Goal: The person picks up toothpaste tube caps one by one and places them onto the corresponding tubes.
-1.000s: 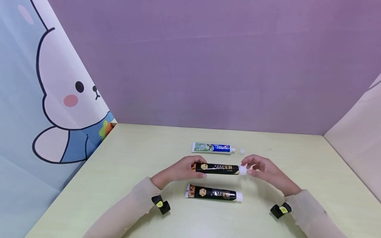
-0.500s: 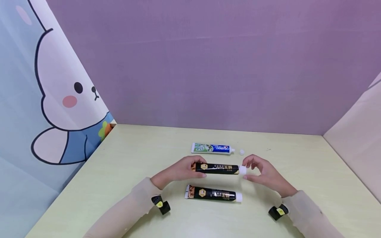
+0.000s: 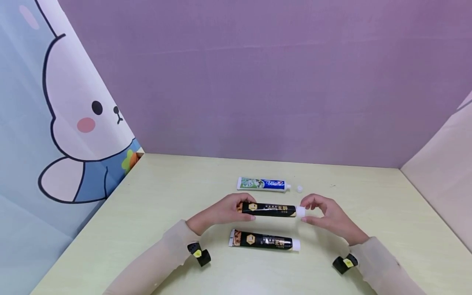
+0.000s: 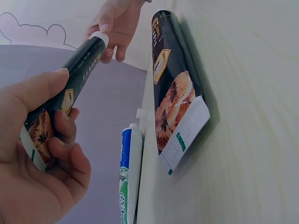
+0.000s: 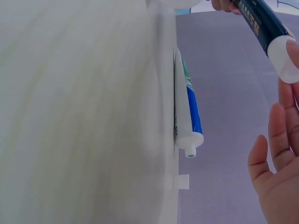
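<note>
1. Purple cloth (image 3: pixel 258 82) hangs across the far side of the room, and a pale table (image 3: pixel 177 174) spreads out before it, a rabbit print (image 3: pixel 77 90) off to the left.
2. Held tube (image 3: pixel 271 209): black, lifted off the table, it lies between the two hands, its long axis running left to right and nearly level.
3. Left hand (image 3: pixel 230 209): clasped round the flat tail, thumb on the near side, fingers on the far side.
4. Right hand (image 3: pixel 326 211): thumb and forefinger pinch the white cap (image 3: pixel 300 211) at the right end; the other fingers are apart from it.
5. What counts, to my eye, is that the cap sits straight in line with the tube, left of the right palm, and the right hand is much the nearer to it.
6. Near tube (image 3: pixel 263 240), also black and capped, lies almost parallel on the near side.
7. Far tube (image 3: pixel 262 184), blue and green, points its bare nozzle right, with a loose cap (image 3: pixel 299 189) just beyond that end.
</note>
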Demonstrator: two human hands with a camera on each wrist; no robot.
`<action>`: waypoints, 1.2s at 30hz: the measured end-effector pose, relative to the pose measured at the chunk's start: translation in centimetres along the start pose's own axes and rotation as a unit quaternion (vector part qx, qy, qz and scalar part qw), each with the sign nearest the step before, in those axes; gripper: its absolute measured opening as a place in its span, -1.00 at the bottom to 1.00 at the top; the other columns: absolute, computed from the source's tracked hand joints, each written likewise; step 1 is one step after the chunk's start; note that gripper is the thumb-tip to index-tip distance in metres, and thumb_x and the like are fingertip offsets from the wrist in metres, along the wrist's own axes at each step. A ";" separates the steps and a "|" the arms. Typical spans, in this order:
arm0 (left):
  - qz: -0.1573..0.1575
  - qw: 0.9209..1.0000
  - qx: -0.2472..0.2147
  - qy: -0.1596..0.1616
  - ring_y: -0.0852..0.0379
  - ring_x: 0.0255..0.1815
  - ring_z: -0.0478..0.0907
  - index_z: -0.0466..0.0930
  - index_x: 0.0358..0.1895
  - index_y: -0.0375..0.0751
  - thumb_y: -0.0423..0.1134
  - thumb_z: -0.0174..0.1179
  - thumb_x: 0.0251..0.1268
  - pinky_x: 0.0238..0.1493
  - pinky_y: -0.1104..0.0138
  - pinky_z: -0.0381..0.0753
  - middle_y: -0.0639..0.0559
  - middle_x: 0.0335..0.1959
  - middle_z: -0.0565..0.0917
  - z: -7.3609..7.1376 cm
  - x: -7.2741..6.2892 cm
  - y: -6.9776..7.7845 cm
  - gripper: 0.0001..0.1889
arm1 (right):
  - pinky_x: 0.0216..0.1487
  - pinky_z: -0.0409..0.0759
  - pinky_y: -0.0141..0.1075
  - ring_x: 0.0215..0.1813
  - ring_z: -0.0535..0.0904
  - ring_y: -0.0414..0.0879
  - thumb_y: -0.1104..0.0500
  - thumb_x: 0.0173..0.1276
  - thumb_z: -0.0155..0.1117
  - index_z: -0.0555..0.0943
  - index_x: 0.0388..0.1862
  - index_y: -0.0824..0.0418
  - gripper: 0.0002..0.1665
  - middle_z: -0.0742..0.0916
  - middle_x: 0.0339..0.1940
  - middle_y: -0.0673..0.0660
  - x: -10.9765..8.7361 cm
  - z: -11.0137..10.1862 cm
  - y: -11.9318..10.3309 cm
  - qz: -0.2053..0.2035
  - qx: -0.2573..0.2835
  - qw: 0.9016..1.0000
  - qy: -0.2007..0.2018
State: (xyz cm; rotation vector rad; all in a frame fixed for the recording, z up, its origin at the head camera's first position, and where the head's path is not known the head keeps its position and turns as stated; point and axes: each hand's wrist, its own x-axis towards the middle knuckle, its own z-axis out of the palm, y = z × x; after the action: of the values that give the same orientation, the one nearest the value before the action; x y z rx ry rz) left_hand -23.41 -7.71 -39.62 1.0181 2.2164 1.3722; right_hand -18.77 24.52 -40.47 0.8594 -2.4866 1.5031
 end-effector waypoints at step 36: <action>0.007 1.000 0.006 -0.004 0.27 -0.36 0.44 0.51 -0.01 -0.26 -0.32 0.31 0.15 -0.37 0.43 0.48 0.02 -0.22 0.58 -0.1 -0.6 0.7 -0.66 | -0.03 0.50 -0.28 -0.14 0.62 -0.15 0.17 0.52 -0.08 0.60 -0.36 0.29 -0.65 0.73 -0.26 0.17 0.0 -0.3 -1.2 0.101 0.026 0.990 -0.090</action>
State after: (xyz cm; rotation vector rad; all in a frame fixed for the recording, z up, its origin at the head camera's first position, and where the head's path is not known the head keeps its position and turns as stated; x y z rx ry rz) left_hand -22.78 -8.05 -39.05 1.0434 2.2191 1.3598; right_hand -18.17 24.37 -39.41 0.8044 -2.7496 1.6247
